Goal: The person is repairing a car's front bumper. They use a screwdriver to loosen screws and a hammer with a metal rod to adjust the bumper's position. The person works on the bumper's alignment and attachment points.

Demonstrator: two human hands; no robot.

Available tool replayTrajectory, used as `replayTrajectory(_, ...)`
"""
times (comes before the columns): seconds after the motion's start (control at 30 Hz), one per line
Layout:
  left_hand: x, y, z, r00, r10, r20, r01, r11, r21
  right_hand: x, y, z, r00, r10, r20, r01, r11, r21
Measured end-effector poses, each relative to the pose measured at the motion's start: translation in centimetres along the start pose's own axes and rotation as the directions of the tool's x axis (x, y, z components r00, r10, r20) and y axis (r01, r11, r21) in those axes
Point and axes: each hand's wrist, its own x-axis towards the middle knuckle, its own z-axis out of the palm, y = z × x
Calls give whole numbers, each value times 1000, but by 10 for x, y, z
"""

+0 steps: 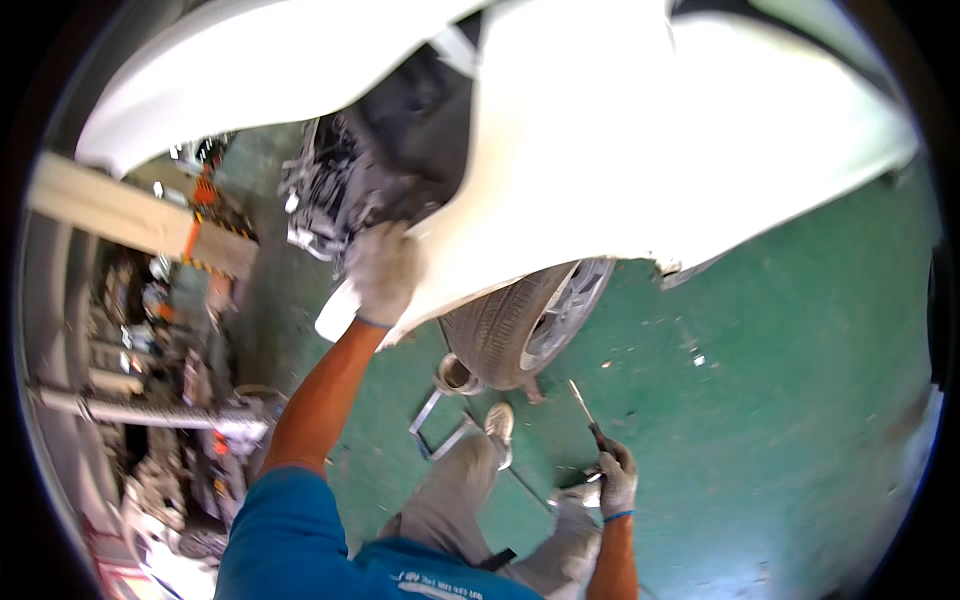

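My left hand (pixel 385 272), in a pale work glove, is on the front lower corner of a white car fender (pixel 570 190). Its fingers look closed over the edge, though they are blurred. Held low on the right, my right hand (pixel 619 480) wears a similar glove and is closed round the dark handle of a screwdriver (pixel 582 405). Its thin shaft points up and away, toward the wheel. Below the fender shows a tire (pixel 500 330) on a silver rim. The raised white hood (pixel 250 70) spans the upper left, above the dark engine bay (pixel 415 130).
A metal frame (pixel 425 425) and a round metal part (pixel 457 375) are on the green floor (pixel 780 380) by the tire and my shoe. Exposed dark front-end parts (pixel 325 190) lie left of the fender. Shelving with cluttered parts (pixel 160 470) and a beige beam (pixel 110 205) line the left.
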Motion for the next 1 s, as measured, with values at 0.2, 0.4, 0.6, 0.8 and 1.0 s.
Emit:
replayTrajectory(0.2,20,13,-26,887,-323,330,371,924,-92,-84,-210,118,931,-174,321,166,985,54)
replayTrajectory(0.4,46,2,-36,242,-698,674,733,-324,-598,-99,-329,255,852,-372,370,489,819,-302)
replayTrajectory(0.6,59,-26,-37,-20,-163,986,31,-986,-162,-112,-354,320,817,-421,394,576,620,-533)
replayTrajectory(0.8,72,-32,-27,-9,-117,993,11,-993,-117,-92,-381,374,808,-347,477,582,344,-737)
replayTrajectory(1.0,56,-13,-4,-64,-294,954,103,-953,-286,-62,-416,407,585,-293,756,773,-78,-629)
